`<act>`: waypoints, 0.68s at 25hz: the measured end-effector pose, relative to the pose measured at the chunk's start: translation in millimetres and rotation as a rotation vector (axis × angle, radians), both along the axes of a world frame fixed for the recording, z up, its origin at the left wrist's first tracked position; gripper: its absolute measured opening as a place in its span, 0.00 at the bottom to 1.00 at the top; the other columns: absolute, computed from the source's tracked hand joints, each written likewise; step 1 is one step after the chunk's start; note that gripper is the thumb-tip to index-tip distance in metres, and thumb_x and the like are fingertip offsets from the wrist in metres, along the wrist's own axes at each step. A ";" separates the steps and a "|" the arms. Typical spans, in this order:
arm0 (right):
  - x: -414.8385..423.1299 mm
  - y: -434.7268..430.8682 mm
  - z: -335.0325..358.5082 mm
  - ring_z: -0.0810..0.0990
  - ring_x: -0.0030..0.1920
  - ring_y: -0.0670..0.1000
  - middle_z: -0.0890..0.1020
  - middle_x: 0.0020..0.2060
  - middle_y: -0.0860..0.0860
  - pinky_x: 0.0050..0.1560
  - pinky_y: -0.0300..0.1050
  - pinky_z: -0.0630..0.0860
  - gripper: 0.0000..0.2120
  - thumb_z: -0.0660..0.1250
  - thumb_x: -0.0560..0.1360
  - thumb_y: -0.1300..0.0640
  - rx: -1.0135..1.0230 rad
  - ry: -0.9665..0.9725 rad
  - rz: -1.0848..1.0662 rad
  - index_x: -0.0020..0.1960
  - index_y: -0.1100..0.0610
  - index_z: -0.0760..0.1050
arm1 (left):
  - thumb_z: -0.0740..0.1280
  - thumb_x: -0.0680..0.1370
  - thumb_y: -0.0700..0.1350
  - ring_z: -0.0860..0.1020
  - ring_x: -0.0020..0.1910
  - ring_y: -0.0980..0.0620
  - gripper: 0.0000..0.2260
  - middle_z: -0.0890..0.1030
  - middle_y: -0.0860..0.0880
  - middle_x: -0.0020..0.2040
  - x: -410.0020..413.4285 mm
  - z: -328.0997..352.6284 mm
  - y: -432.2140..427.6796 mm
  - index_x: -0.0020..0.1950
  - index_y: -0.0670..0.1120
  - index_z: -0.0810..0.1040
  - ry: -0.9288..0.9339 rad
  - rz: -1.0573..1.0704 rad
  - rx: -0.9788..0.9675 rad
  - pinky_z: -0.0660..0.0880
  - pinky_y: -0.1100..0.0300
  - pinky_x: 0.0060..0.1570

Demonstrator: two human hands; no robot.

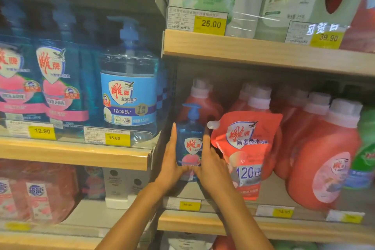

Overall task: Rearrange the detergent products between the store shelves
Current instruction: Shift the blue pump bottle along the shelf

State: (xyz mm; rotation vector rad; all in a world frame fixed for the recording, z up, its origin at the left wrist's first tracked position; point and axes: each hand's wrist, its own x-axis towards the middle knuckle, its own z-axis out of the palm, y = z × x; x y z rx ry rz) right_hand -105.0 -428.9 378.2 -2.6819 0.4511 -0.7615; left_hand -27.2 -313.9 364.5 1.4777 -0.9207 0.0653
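Both hands, left hand (172,165) and right hand (211,170), clasp blue pump bottle (189,144) (beside red pouch (243,148)).

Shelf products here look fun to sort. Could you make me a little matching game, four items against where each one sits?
Items:
1. small blue pump bottle
2. red pouch
3. big clear pump jug
4. yellow 25.00 price tag

Places:
A. on the left-hand shelf, above the 15.80 tag
B. held between the left hand and the right hand
C. on the edge of the upper right shelf
D. leaning in front of the red bottles, right of the hands

Pairs: 1-B, 2-D, 3-A, 4-C
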 end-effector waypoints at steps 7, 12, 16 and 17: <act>-10.9 -4.5 -6.4 0.73 0.67 0.62 0.72 0.72 0.56 0.65 0.60 0.73 0.57 0.72 0.73 0.60 0.115 -0.130 0.173 0.80 0.37 0.31 | 0.76 0.74 0.38 0.59 0.77 0.56 0.53 0.58 0.61 0.76 -19.4 -3.2 13.7 0.80 0.60 0.38 -0.021 0.116 0.187 0.65 0.52 0.74; -31.5 -2.7 5.9 0.78 0.60 0.58 0.74 0.69 0.52 0.57 0.55 0.77 0.57 0.75 0.73 0.57 0.108 -0.239 0.231 0.80 0.33 0.35 | 0.76 0.75 0.45 0.60 0.76 0.60 0.54 0.56 0.65 0.76 -45.0 13.3 24.7 0.79 0.63 0.33 -0.156 0.271 0.242 0.66 0.50 0.73; -55.8 4.7 21.7 0.80 0.51 0.55 0.76 0.63 0.51 0.52 0.52 0.77 0.56 0.75 0.73 0.55 0.124 -0.233 0.249 0.79 0.31 0.34 | 0.77 0.73 0.50 0.65 0.75 0.51 0.55 0.60 0.56 0.79 -67.0 26.8 33.1 0.77 0.66 0.32 -0.223 0.370 0.279 0.73 0.41 0.66; -61.5 7.4 24.3 0.80 0.51 0.55 0.77 0.62 0.51 0.51 0.52 0.77 0.56 0.76 0.73 0.55 0.122 -0.235 0.248 0.79 0.31 0.35 | 0.77 0.72 0.51 0.66 0.75 0.49 0.55 0.60 0.55 0.79 -72.7 29.4 35.6 0.77 0.66 0.32 -0.237 0.387 0.279 0.74 0.40 0.65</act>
